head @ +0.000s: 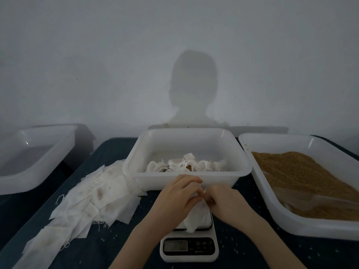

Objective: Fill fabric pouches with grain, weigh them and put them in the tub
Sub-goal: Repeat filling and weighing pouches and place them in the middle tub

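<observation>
- Head view: left hand [179, 195] and right hand [226, 203], fingers curled, both pinch top of white pouch [196, 217] sitting on scale [189, 243].
- Tub [186, 183] with filled pouches just behind; grain [295, 171] tray right; empty pouches [91, 200] heaped left.

Dark blue table [108, 152] carries it all. Centre back sits a white tub [194, 183], and just in front of it a white kitchen scale [189, 247]. On the right, a long white tray [272, 202] stands close beside the tub. Left of the tub, a loose heap of empty fabric pouches [93, 200] trails toward the near edge. Pale stray grains [252, 193] dot the cloth.
</observation>
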`<state>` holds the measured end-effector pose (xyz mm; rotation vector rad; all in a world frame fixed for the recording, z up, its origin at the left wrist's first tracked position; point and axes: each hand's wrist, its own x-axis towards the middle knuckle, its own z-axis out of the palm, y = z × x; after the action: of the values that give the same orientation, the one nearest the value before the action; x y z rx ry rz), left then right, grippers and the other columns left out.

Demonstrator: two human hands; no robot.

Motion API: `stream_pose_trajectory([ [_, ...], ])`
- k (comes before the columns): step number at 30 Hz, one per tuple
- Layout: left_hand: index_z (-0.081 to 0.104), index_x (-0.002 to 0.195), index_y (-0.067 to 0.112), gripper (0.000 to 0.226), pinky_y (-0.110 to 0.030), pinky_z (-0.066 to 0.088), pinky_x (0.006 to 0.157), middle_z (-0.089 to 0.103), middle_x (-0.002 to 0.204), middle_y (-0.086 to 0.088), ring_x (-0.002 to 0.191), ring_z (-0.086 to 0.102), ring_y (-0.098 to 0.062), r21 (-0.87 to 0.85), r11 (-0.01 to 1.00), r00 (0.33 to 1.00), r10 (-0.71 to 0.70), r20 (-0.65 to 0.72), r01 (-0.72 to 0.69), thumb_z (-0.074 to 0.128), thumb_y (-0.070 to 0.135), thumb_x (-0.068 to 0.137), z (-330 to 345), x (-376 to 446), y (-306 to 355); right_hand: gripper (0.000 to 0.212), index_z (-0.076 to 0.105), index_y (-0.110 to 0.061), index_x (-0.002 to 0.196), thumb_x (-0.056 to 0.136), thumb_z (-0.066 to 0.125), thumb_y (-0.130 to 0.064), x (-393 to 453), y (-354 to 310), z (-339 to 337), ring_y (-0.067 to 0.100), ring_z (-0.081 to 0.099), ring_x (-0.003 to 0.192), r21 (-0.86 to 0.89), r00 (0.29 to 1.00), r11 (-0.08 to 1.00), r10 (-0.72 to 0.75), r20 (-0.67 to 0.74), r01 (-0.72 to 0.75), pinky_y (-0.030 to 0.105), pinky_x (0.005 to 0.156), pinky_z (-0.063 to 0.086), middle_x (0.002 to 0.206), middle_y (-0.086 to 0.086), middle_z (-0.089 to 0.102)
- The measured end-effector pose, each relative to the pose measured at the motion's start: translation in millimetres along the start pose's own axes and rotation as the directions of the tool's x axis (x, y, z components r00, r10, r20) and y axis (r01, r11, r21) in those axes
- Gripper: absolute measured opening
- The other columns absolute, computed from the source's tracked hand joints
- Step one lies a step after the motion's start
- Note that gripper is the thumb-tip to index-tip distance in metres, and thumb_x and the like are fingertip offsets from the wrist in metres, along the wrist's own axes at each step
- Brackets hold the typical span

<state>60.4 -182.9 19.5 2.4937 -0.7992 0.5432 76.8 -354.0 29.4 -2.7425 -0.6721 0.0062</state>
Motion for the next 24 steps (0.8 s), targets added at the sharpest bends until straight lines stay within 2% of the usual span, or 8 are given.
stream_pose_trajectory([
  [2, 0.06, 0.109, 0.025, 0.028, -0.01, 0.033, 0.098, 0.053, 0.126, 0.014, 0.118, 0.042, 0.002, -0.092, 0.994, 0.998, -0.064, 0.021, 0.065, 0.051, 0.043, 0.089, 2, -1, 2, 0.03, 0.055, -0.028, 0.063, 0.092, 0.049, -0.021, -1, 1, -1, 0.006, 0.043, 0.053, 0.0, 1.0, 1.0, -0.007, 0.015, 0.007, 0.015, 0.048, 0.03, 0.056, -0.01, 0.044],
  [5, 0.032, 0.136, 0.043, 0.078, -0.014, 0.03, 0.104, 0.033, 0.131, 0.032, 0.122, 0.03, 0.014, -0.226, 0.932, 0.944, -0.233, 0.233, 0.285, 0.069, 0.059, 0.07, 3, -5, 1, 0.036, 0.05, -0.028, 0.049, 0.083, 0.056, -0.02, -4, 3, -5, 0.007, 0.042, 0.048, 0.044, 0.999, 0.999, -0.009, 0.052, 0.007, 0.017, 0.046, 0.029, 0.052, -0.008, 0.048],
  [8, 0.022, 0.144, 0.04, 0.097, -0.016, 0.026, 0.106, 0.03, 0.132, 0.03, 0.122, 0.029, 0.01, -0.111, 0.945, 0.896, -0.248, 0.369, 0.308, 0.077, 0.056, 0.066, 7, -4, -1, 0.044, 0.049, -0.058, 0.051, 0.081, 0.061, -0.029, -7, 3, -12, -0.005, 0.048, 0.053, 0.077, 0.998, 0.996, -0.042, 0.048, 0.038, 0.017, 0.045, 0.029, 0.059, -0.036, 0.05],
  [12, 0.036, 0.134, 0.042, 0.073, -0.027, 0.044, 0.098, 0.053, 0.124, 0.02, 0.11, 0.051, 0.002, -0.128, 0.931, 0.874, -0.265, 0.408, 0.342, 0.073, 0.048, 0.072, 13, 0, 0, 0.038, 0.048, -0.047, 0.051, 0.084, 0.062, -0.038, -9, 11, -14, -0.012, 0.049, 0.059, 0.124, 0.998, 0.991, -0.058, -0.013, 0.059, 0.015, 0.048, 0.032, 0.06, -0.041, 0.049],
  [16, 0.055, 0.12, 0.037, 0.043, -0.03, 0.05, 0.091, 0.064, 0.106, 0.016, 0.097, 0.058, 0.002, -0.24, 0.894, 0.883, -0.272, 0.382, 0.379, 0.065, 0.04, 0.078, 16, 2, -3, 0.024, 0.06, -0.056, 0.066, 0.084, 0.063, -0.041, -16, 21, -19, -0.001, 0.057, 0.063, 0.288, 0.992, 0.95, -0.122, -0.017, 0.122, 0.018, 0.056, 0.042, 0.072, -0.029, 0.062],
  [18, 0.061, 0.109, 0.032, 0.029, -0.036, 0.053, 0.086, 0.066, 0.097, 0.011, 0.09, 0.06, -0.003, -0.26, 0.891, 0.894, -0.269, 0.359, 0.372, 0.065, 0.039, 0.081, 18, 6, -4, 0.011, 0.073, -0.037, 0.079, 0.085, 0.064, -0.035, -18, 29, -21, 0.004, 0.062, 0.076, 0.336, 0.993, 0.934, -0.119, -0.025, 0.121, 0.031, 0.071, 0.053, 0.088, -0.019, 0.067],
  [19, 0.062, 0.107, 0.031, 0.026, -0.036, 0.054, 0.084, 0.067, 0.095, 0.01, 0.087, 0.061, -0.003, -0.275, 0.891, 0.9, -0.258, 0.352, 0.362, 0.065, 0.04, 0.082, 19, 8, -3, 0.011, 0.076, -0.029, 0.085, 0.086, 0.065, -0.032, -19, 34, -23, 0.003, 0.062, 0.083, 0.341, 0.992, 0.931, -0.117, -0.051, 0.128, 0.031, 0.076, 0.053, 0.095, -0.02, 0.067],
  [24, 0.063, 0.1, 0.032, 0.022, -0.034, 0.054, 0.079, 0.067, 0.09, 0.013, 0.083, 0.062, 0.0, -0.253, 0.92, 0.926, -0.219, 0.307, 0.301, 0.065, 0.045, 0.083, 22, 27, 5, 0.013, 0.073, -0.035, 0.094, 0.087, 0.067, -0.026, -34, 73, -52, -0.009, 0.059, 0.092, 0.349, 0.983, 0.931, -0.044, -0.177, 0.104, 0.009, 0.078, 0.047, 0.099, -0.027, 0.064],
])
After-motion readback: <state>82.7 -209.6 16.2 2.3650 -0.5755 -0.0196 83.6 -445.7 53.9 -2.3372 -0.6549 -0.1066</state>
